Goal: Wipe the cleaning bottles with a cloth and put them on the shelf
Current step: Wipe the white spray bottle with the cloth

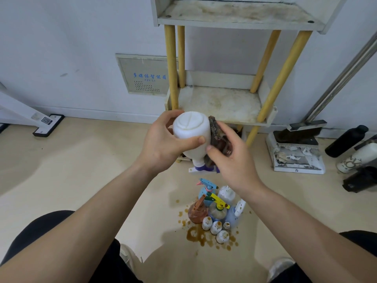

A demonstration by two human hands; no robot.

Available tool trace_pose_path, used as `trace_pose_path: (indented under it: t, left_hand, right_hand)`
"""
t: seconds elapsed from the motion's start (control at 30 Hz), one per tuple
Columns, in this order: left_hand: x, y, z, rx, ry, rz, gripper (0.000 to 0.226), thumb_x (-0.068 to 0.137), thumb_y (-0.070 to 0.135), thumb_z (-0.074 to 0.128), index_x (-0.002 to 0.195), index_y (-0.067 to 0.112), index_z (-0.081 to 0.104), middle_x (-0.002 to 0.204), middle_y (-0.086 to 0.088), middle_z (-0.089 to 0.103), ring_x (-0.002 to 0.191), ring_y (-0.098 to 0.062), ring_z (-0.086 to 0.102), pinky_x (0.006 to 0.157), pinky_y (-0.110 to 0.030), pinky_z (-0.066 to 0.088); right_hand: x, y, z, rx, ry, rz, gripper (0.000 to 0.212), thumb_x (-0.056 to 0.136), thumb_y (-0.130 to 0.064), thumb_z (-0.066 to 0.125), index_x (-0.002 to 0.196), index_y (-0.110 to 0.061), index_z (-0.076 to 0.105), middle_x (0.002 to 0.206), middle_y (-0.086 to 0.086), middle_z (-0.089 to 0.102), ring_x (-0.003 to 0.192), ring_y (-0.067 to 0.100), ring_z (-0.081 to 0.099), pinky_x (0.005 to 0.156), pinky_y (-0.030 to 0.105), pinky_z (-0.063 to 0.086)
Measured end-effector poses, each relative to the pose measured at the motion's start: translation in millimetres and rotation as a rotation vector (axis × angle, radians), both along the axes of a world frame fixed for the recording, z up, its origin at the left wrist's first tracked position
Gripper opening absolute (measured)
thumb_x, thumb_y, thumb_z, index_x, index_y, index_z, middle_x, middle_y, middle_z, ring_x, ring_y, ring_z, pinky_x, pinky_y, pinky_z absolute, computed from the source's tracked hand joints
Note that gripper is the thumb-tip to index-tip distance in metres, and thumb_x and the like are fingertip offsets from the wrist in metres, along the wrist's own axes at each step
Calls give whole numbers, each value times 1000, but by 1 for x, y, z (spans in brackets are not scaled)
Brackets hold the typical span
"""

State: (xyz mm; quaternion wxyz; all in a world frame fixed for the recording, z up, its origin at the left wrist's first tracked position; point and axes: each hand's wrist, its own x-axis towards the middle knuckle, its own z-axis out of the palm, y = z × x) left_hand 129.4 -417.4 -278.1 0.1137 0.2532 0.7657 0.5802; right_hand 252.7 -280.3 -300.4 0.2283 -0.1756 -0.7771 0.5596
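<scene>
My left hand (161,144) grips a white spray bottle (190,129) upside down, its base toward me and its purple nozzle pointing at the floor. My right hand (232,160) holds a dark brown cloth (217,132) against the bottle's right side. Both are in front of the stained lower board of the white shelf (222,103) with yellow wooden legs. On the floor below stands a cluster of several dirty bottles (216,211), some with spray triggers, some small and white.
A brown spill (196,234) spreads on the floor around the cluster. A dustpan with a brush (295,152) sits to the right, beside dark bottles (346,140). A mop head (48,124) lies at the left wall. My knees are at the bottom corners.
</scene>
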Motion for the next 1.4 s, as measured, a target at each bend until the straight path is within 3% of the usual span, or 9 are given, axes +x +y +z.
trace_pose_path:
  t: [0.1,0.2,0.3,0.43,0.67,0.93,1.07,1.17,1.4]
  left_hand:
    - [7,2,-2,59,-94,9,91,47,54,88,128,27,55,124,9,62,112,-12,64,90,-36,59]
    - [15,3,-5,84,-154,-39,91,49,50,88,130,31,51,127,5,57,115,-15,62,89,-37,59]
    - [16,0,-1,62,-167,-127,83,55,39,89,130,38,54,125,4,57,111,-12,62,81,-28,59]
    - [13,-1,5,21,-133,-138,67,64,19,95,121,31,60,111,13,62,91,3,65,72,-17,55]
    - [11,-1,5,124,-171,0,79,49,43,89,122,32,60,116,3,62,96,-15,71,75,-30,61]
    - [16,4,5,225,-137,118,71,60,32,86,119,27,48,113,8,56,95,-8,65,65,-18,52]
    - [16,5,5,193,-64,166,75,60,35,86,120,23,42,115,9,54,89,14,60,68,-10,48]
    - [18,5,5,195,-54,190,76,60,37,85,120,23,40,114,11,53,86,20,57,69,-7,47]
    - [18,6,2,158,-113,134,86,51,48,89,116,22,38,115,5,53,96,-3,63,73,-25,57]
  right_hand:
    - [-1,-4,2,91,-27,-5,89,74,-31,88,149,-39,40,142,-19,50,129,0,49,96,21,50]
    - [-5,-2,6,302,-75,-42,101,65,-39,93,149,-36,38,141,-16,48,127,4,47,102,28,45]
    - [-6,7,9,480,-111,16,100,66,-41,91,150,-34,38,141,-14,50,128,13,47,105,39,45]
    - [-3,8,9,677,-104,43,96,73,-36,88,153,-32,35,150,-13,46,134,14,40,109,32,37]
    - [-4,3,1,887,138,-14,78,84,-11,77,153,-16,42,157,3,42,138,27,42,118,38,34]
    - [-9,-1,4,667,209,-123,60,90,-4,67,146,-22,54,128,11,47,109,22,53,101,39,48]
    - [-12,-15,3,287,155,-61,63,90,-30,65,150,-32,46,123,-1,44,109,13,59,95,38,55]
    - [-12,-19,10,45,116,-10,61,95,-31,62,152,-35,42,126,-3,41,112,-6,55,96,18,49]
    - [-10,-23,15,-65,175,55,44,98,-27,47,135,-51,42,131,2,32,104,-16,47,100,10,40]
